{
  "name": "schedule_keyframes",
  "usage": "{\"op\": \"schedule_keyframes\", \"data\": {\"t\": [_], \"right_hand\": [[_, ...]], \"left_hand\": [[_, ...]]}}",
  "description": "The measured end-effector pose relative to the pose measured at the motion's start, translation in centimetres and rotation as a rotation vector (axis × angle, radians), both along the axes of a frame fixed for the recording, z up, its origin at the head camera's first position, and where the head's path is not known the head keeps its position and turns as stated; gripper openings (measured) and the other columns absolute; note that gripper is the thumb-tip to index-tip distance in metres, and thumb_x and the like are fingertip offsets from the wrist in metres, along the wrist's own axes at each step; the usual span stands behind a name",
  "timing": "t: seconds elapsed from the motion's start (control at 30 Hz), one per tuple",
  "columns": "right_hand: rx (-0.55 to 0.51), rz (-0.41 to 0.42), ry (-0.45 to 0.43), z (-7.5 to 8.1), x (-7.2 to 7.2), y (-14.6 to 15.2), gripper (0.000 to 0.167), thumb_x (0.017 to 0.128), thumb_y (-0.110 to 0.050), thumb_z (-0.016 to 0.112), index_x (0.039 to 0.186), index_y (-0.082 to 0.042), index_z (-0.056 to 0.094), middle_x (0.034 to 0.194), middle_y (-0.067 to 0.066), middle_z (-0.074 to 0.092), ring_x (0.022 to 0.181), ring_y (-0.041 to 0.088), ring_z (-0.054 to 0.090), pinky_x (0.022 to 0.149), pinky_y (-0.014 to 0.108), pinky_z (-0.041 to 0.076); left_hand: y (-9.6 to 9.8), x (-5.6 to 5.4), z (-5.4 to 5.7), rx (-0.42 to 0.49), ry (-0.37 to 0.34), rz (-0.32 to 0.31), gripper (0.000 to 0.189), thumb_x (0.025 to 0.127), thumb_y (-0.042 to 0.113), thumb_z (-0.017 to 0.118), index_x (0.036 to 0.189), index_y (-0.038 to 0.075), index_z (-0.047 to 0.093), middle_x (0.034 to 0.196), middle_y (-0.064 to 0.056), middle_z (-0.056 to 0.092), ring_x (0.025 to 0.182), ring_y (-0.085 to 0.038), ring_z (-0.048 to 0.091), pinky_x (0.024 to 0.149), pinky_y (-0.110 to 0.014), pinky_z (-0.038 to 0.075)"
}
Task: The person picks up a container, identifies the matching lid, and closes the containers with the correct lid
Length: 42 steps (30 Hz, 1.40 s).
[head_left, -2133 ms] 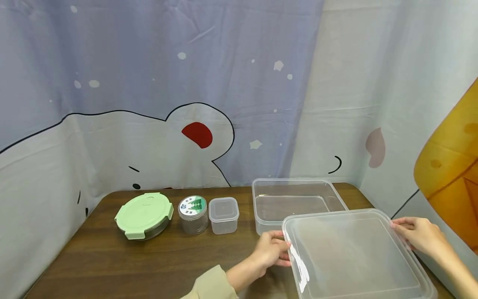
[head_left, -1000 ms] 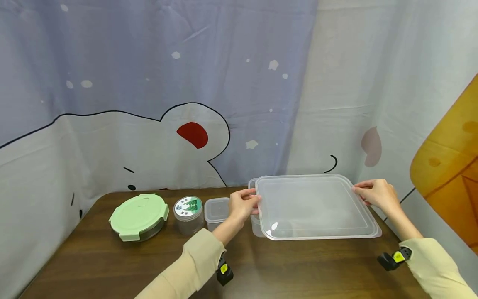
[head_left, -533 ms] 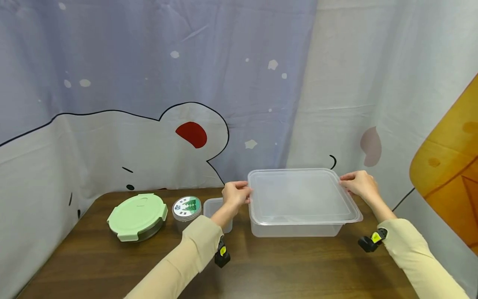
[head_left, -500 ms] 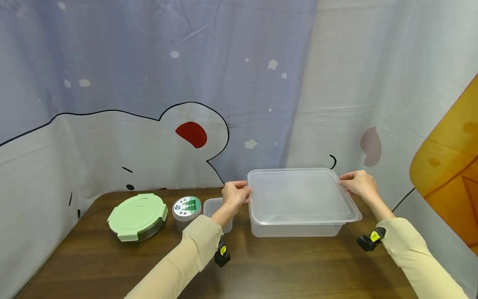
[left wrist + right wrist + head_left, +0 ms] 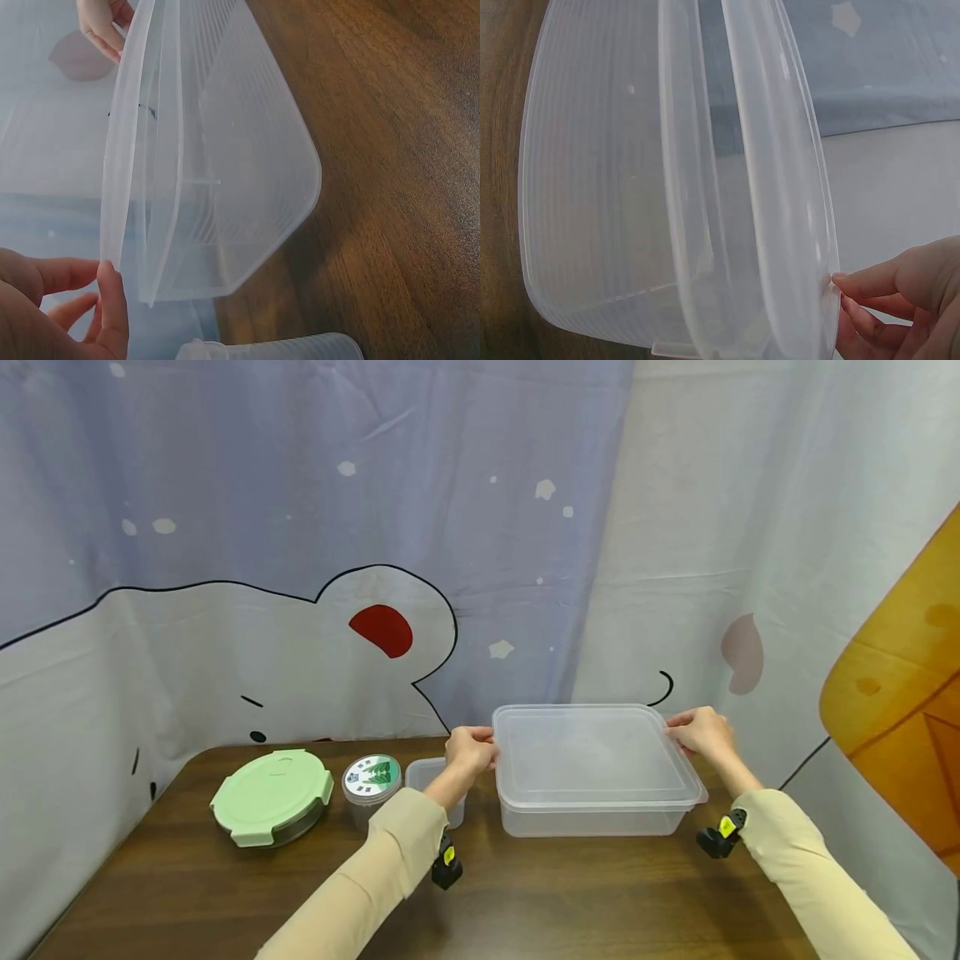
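A large rectangular translucent lid (image 5: 592, 756) lies level over a clear plastic storage box (image 5: 592, 823) on the table. My left hand (image 5: 471, 753) pinches the lid's left edge between thumb and fingers. At the opposite edge, my right hand (image 5: 703, 733) pinches it the same way. In the left wrist view a narrow gap shows between the lid (image 5: 124, 150) and the rim of the box (image 5: 247, 150). The right wrist view also has the lid (image 5: 772, 165) standing off the rim, with fingertips at its edge. Nothing shows inside the box.
Left of the box stands a small square clear container (image 5: 425, 771), partly behind my left wrist. Beside it are a round jar (image 5: 372, 781) with a printed lid and a round green-lidded container (image 5: 272, 793). A patterned curtain (image 5: 300, 485) hangs behind the wooden table (image 5: 585, 893).
Both hands have carried the lid from the front right, back and leftward until it lies over the box. Since half a second ago it has shifted slightly left and down.
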State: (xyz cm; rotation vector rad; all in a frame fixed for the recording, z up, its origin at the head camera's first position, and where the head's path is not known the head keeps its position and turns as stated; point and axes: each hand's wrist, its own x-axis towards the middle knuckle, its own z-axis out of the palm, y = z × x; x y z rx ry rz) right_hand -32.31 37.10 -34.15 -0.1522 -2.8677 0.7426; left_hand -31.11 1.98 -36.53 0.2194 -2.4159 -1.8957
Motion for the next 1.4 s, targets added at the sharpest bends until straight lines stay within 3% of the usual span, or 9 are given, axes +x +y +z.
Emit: {"op": "schedule_keyframes", "data": {"t": [0.13,0.23,0.37,0.47,0.73,0.87,1.0,1.17,1.4], "right_hand": [[-0.013,-0.009,-0.003,-0.3,-0.2,-0.2,0.032,0.088,-0.019,0.063,0.11,0.004,0.069,0.055,0.0,0.064,0.047,0.008,0.053,0.058,0.03,0.038],[-0.009,-0.006,0.002,-0.5,-0.3,-0.2,0.033,0.089,-0.019,0.063,0.111,0.004,0.069,0.053,0.0,0.062,0.048,0.011,0.054,0.058,0.029,0.038],[-0.004,-0.005,0.003,-0.7,-0.4,-0.3,0.034,0.089,-0.021,0.062,0.111,0.004,0.069,0.053,0.002,0.062,0.052,0.015,0.055,0.058,0.028,0.036],[0.0,-0.012,0.002,-0.9,-0.4,-0.4,0.034,0.089,-0.021,0.062,0.111,0.003,0.069,0.055,0.002,0.062,0.057,0.017,0.055,0.058,0.029,0.036],[0.007,-0.039,-0.002,-1.2,-0.5,-0.2,0.034,0.088,-0.022,0.062,0.113,0.0,0.069,0.061,0.007,0.065,0.076,0.028,0.058,0.063,0.036,0.039],[0.01,-0.058,-0.02,-1.4,-0.5,-0.1,0.034,0.089,-0.022,0.061,0.113,-0.001,0.069,0.091,0.019,0.072,0.089,0.04,0.06,0.065,0.042,0.043],[0.017,-0.071,-0.03,-1.5,-0.6,-0.1,0.033,0.089,-0.022,0.059,0.114,-0.001,0.068,0.119,0.026,0.063,0.106,0.05,0.055,0.073,0.051,0.045],[0.025,-0.08,-0.039,-1.6,-0.6,-0.1,0.034,0.09,-0.022,0.058,0.115,-0.002,0.068,0.123,0.027,0.061,0.109,0.051,0.053,0.075,0.053,0.045],[0.033,-0.092,-0.063,-1.9,-0.6,-0.2,0.033,0.091,-0.021,0.057,0.116,-0.001,0.067,0.123,0.028,0.06,0.106,0.05,0.055,0.072,0.05,0.045]], "left_hand": [[-0.1,-0.2,-0.2,-0.04,0.004,0.002,0.037,0.074,-0.01,0.062,0.108,0.001,0.072,0.091,-0.01,0.072,0.056,-0.007,0.057,0.058,-0.026,0.058],[-0.1,-0.1,-0.3,-0.097,0.021,0.008,0.042,0.07,-0.01,0.062,0.108,0.004,0.073,0.096,-0.011,0.074,0.07,-0.013,0.062,0.056,-0.021,0.055],[0.0,-0.1,-0.6,-0.149,0.034,0.007,0.047,0.066,-0.011,0.062,0.108,0.007,0.074,0.101,-0.011,0.074,0.096,-0.023,0.063,0.067,-0.023,0.053],[0.1,-0.1,-0.8,-0.162,0.035,0.003,0.048,0.066,-0.011,0.063,0.109,0.007,0.073,0.103,-0.011,0.074,0.105,-0.027,0.061,0.073,-0.025,0.051],[0.2,-0.2,-1.2,-0.172,0.072,-0.015,0.049,0.066,-0.012,0.064,0.11,0.007,0.073,0.104,-0.012,0.074,0.106,-0.028,0.062,0.074,-0.028,0.054],[0.3,0.0,-1.1,-0.169,0.085,-0.023,0.047,0.068,-0.011,0.067,0.11,0.007,0.073,0.106,-0.013,0.073,0.111,-0.03,0.06,0.087,-0.034,0.053],[0.4,0.0,-1.1,-0.18,0.102,-0.035,0.046,0.068,-0.011,0.068,0.11,0.007,0.073,0.107,-0.014,0.072,0.114,-0.032,0.058,0.093,-0.038,0.05],[0.5,-0.4,-1.5,-0.177,0.102,-0.039,0.047,0.067,-0.012,0.067,0.109,0.009,0.074,0.108,-0.013,0.072,0.117,-0.033,0.055,0.092,-0.039,0.05],[0.6,-0.7,-1.9,-0.236,0.158,-0.033,0.049,0.063,-0.011,0.062,0.104,0.012,0.076,0.1,-0.01,0.074,0.102,-0.028,0.064,0.075,-0.029,0.052]]}}
